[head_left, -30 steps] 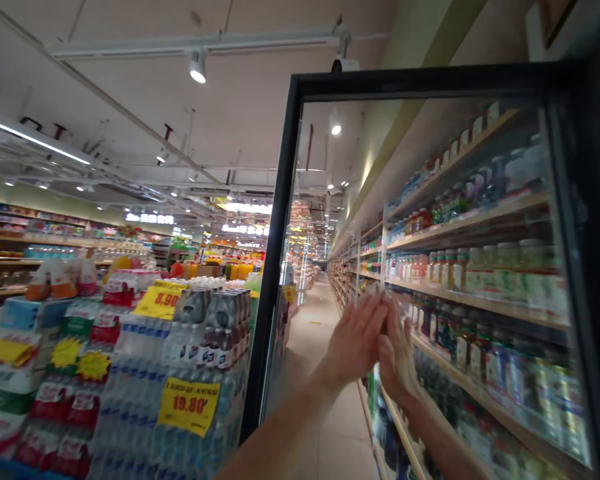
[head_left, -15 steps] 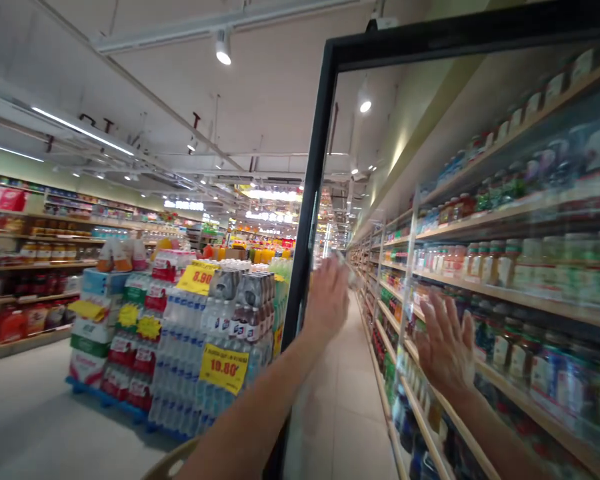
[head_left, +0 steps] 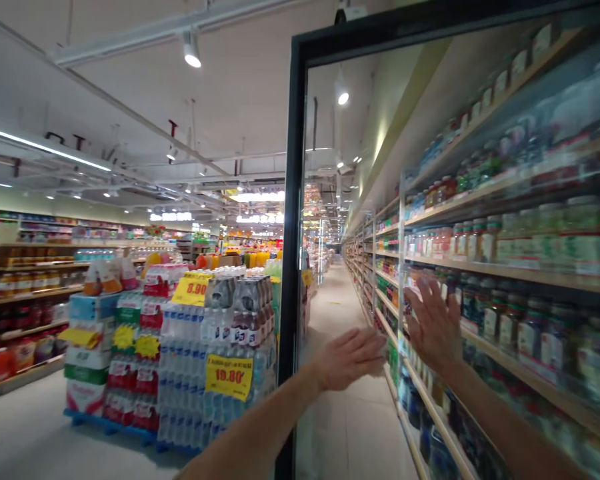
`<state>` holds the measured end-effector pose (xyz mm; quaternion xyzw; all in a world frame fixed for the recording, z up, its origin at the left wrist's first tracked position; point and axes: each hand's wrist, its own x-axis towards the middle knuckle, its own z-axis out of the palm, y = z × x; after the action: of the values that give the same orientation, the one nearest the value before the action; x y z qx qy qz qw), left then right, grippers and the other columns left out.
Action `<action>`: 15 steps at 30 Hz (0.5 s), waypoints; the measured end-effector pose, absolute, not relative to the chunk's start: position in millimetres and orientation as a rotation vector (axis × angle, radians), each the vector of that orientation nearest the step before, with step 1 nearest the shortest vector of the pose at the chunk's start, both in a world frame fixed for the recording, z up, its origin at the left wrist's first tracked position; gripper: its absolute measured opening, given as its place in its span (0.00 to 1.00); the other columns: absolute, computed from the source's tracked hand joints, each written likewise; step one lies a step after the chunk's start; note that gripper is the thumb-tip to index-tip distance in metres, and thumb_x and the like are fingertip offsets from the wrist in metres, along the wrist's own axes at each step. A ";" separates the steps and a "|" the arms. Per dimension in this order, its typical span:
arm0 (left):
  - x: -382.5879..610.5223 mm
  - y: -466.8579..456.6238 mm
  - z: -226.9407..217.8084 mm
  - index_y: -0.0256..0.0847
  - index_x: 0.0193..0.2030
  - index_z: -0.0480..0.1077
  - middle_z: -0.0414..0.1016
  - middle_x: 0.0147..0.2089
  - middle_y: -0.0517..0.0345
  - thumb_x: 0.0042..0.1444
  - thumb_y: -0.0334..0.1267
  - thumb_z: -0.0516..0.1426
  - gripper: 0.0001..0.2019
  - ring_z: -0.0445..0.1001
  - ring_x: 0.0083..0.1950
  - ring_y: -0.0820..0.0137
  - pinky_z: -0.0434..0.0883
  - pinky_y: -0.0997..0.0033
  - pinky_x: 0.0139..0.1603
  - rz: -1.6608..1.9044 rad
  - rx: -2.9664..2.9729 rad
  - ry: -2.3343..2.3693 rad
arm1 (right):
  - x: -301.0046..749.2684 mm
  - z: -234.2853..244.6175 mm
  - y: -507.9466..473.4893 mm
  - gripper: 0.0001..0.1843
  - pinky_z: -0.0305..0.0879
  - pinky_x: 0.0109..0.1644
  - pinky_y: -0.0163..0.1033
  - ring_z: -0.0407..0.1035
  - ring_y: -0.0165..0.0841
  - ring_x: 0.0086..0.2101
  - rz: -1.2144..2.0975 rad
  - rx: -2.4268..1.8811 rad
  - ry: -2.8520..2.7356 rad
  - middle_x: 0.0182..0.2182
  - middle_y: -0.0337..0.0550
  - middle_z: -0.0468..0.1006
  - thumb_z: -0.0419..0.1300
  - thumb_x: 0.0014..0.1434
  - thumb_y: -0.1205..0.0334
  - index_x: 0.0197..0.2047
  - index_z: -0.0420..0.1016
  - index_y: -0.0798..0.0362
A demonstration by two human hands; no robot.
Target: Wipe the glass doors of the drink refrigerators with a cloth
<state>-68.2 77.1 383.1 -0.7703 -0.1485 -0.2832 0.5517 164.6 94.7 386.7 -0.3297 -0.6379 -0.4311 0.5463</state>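
Observation:
A glass door (head_left: 347, 440) with a black frame (head_left: 294, 220) stands before me, angled away. My left hand (head_left: 353, 357) reaches across the frame's left side and lies on or close to the glass. Its fingers are stretched out, held side by side, and point right. A pale blur shows at the fingertips; I cannot tell whether it is a reflection or something under them. To the right, my right hand (head_left: 433, 327) is raised at the glass with fingers extended and spread. Rows of drink bottles (head_left: 525, 320) on shelves show through or in the glass.
Left of the door, stacked packs of bottled water (head_left: 183, 367) stand on a blue pallet (head_left: 113, 427), with yellow price signs (head_left: 229, 379). Stocked shelves (head_left: 30, 290) line the far left. A tiled aisle (head_left: 336, 293) runs into the distance.
My left hand has swept down and to the right, its fingers turning from upward to rightward. My right hand stays raised. The whole view has shifted slightly, with the door frame further left.

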 end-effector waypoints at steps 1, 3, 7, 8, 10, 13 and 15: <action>-70.3 77.9 385.0 0.51 0.58 0.60 0.52 0.68 0.65 0.62 0.38 0.48 0.18 0.42 0.70 0.71 0.52 0.68 0.66 -0.634 -1.831 -0.311 | 164.0 386.6 95.3 0.28 0.38 0.66 0.56 0.45 0.42 0.64 -1.022 -0.790 -1.513 0.65 0.46 0.53 0.46 0.63 0.58 0.66 0.48 0.45; -76.0 82.4 404.6 0.47 0.59 0.60 0.52 0.68 0.61 0.61 0.33 0.48 0.19 0.40 0.71 0.69 0.51 0.63 0.67 -0.701 -1.795 -0.387 | 163.8 386.4 96.7 0.28 0.38 0.66 0.55 0.44 0.41 0.65 -1.028 -0.801 -1.520 0.65 0.46 0.54 0.46 0.63 0.59 0.66 0.49 0.45; -74.4 89.8 439.6 0.38 0.60 0.59 0.49 0.68 0.44 0.60 0.31 0.48 0.20 0.36 0.71 0.58 0.52 0.51 0.65 -1.050 -1.665 -0.735 | 170.6 388.1 98.1 0.29 0.37 0.66 0.55 0.43 0.42 0.65 -1.082 -0.807 -1.547 0.65 0.47 0.54 0.46 0.62 0.60 0.66 0.50 0.48; -70.3 89.1 435.6 0.39 0.59 0.61 0.50 0.68 0.44 0.60 0.34 0.49 0.19 0.36 0.71 0.57 0.52 0.51 0.65 -0.998 -1.716 -0.668 | 174.0 389.1 98.0 0.29 0.38 0.66 0.54 0.44 0.41 0.65 -1.107 -0.809 -1.566 0.64 0.48 0.55 0.46 0.62 0.60 0.66 0.49 0.49; -61.3 85.8 417.7 0.43 0.57 0.64 0.53 0.68 0.51 0.61 0.42 0.49 0.18 0.39 0.71 0.59 0.53 0.56 0.65 -0.753 -1.862 -0.377 | 181.8 391.0 97.9 0.29 0.40 0.66 0.51 0.45 0.39 0.65 -1.160 -0.806 -1.618 0.63 0.47 0.58 0.47 0.61 0.61 0.66 0.50 0.50; -56.5 84.6 410.1 0.52 0.54 0.65 0.59 0.65 0.65 0.62 0.41 0.47 0.15 0.44 0.70 0.71 0.53 0.65 0.66 -0.595 -1.915 -0.193 | 190.5 392.1 98.1 0.30 0.42 0.65 0.50 0.45 0.39 0.64 -1.228 -0.780 -1.654 0.63 0.48 0.59 0.48 0.61 0.63 0.66 0.50 0.51; -60.5 89.3 434.7 0.49 0.56 0.64 0.59 0.65 0.60 0.62 0.35 0.46 0.17 0.42 0.70 0.70 0.52 0.61 0.66 -0.723 -1.865 -0.306 | 192.5 391.3 98.2 0.30 0.42 0.66 0.51 0.46 0.39 0.64 -1.244 -0.785 -1.633 0.63 0.48 0.59 0.47 0.61 0.64 0.66 0.48 0.51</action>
<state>-60.5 89.3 434.7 -0.7813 -0.1281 -0.3030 0.5304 192.5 98.2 391.3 -0.3181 -0.6617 -0.5043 0.4546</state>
